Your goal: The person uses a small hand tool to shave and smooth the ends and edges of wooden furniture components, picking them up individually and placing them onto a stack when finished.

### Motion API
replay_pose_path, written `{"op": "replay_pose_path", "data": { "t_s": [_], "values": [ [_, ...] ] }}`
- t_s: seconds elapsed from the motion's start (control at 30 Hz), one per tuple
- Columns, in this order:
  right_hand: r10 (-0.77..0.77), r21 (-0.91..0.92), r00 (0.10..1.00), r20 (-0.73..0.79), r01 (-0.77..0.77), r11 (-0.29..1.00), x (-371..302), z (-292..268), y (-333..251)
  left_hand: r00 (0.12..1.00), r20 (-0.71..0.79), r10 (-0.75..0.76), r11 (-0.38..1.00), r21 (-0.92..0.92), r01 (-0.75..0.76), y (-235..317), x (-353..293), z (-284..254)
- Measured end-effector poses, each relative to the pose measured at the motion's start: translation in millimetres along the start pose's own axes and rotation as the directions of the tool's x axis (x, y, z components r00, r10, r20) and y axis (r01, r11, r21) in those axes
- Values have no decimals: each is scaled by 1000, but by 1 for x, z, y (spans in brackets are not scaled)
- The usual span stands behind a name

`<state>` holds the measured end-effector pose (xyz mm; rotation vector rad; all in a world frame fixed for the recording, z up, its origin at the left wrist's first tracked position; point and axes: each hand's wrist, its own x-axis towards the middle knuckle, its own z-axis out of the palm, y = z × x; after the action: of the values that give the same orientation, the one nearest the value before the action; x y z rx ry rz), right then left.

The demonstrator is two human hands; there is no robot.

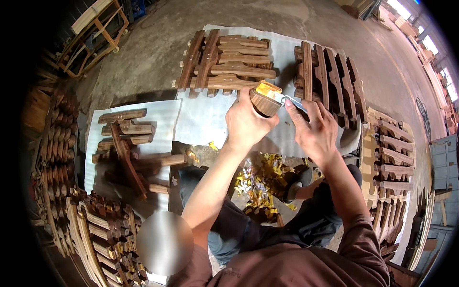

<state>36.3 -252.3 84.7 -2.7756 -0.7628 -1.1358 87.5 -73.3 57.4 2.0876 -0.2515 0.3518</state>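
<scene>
My left hand (248,122) is wrapped around a dark brown, striped wooden part (264,104), held up in front of me with its end facing me. Yellow tape (268,89) covers the far upper end of this part. In my right hand (315,126) is a slim silver utility knife (295,103), its tip against the wood beside the tape. The rest of the wooden part is foreshortened, so its full length does not show.
Stacked wooden parts (246,71) lie on white sheeting (201,126) ahead, with another row (330,79) to the right. More parts (126,126) lie at left. Yellow tape scraps (260,177) litter the floor between my legs. A wooden cart (98,31) stands far left.
</scene>
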Motion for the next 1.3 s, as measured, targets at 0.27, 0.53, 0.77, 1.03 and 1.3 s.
{"op": "replay_pose_path", "data": {
  "t_s": [0.27,0.53,0.77,1.03,1.3],
  "values": [
    [434,479,898,-67,-353,804,12,20,3,983,181,25,999,29,-31,-8,-10,6],
    [648,744,700,301,-597,299,8,-8,17,997,73,-14,995,101,7,-4,-3,-14],
    [362,420,932,-12,-324,848,19,11,-11,994,104,29,984,170,-47,-6,-14,-10],
    [102,271,995,10,-101,957,15,19,-5,991,131,36,976,207,-62,-9,-20,-2],
    [19,291,996,90,-45,956,7,17,3,949,314,-17,953,292,-80,-6,-23,-2]
  ]
}}
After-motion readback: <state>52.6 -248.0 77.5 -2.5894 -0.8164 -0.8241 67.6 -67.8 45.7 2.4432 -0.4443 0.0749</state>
